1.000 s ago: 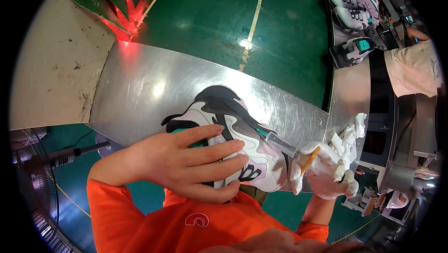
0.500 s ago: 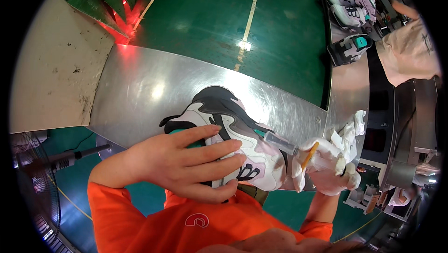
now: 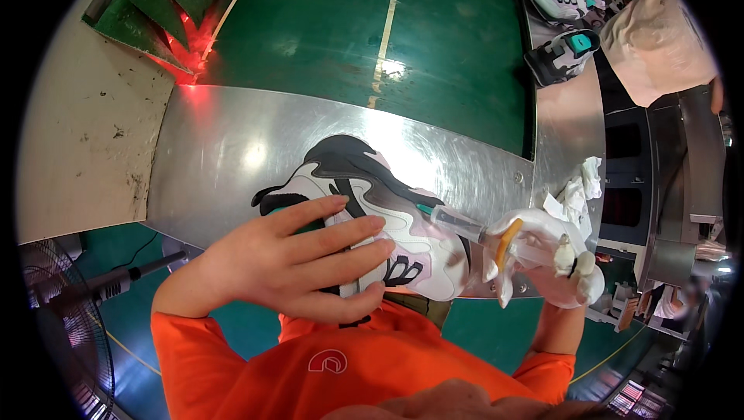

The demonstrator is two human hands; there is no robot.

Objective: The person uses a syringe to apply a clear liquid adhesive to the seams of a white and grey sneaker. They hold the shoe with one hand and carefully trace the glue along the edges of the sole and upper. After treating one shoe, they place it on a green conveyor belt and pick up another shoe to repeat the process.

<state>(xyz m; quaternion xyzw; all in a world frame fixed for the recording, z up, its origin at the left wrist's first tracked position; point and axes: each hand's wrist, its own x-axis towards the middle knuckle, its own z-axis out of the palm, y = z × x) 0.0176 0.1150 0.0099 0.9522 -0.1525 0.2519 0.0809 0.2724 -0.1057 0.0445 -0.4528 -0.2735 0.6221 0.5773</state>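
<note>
A white, black and pale lilac sneaker [image 3: 422,243] lies on its side on the metal bench edge in front of me, its dark sole edge away from me and its toe to the right. My bare left hand [image 3: 310,261] grips it across the upper, fingers spread over the side and thumb hidden. In a white glove, my right hand [image 3: 546,253] holds a clear syringe [image 3: 459,222] beyond the toe. Its teal needle tip points left and sits at the seam between upper and sole. A yellow strip [image 3: 508,242] shows at the gloved fingers.
Beyond the metal ledge [image 3: 232,129] runs a green belt [image 3: 325,40]. Red light glows under a green flap [image 3: 155,13] at far left. Crumpled white cloths [image 3: 575,201] lie right. More sneakers [image 3: 554,1] and a grey-black shoe [image 3: 562,58] line the far right, near another person [image 3: 659,40].
The whole view has shifted slightly, moving the scene up and left. Both hands keep their hold, and the needle tip stays near the same part of the seam.
</note>
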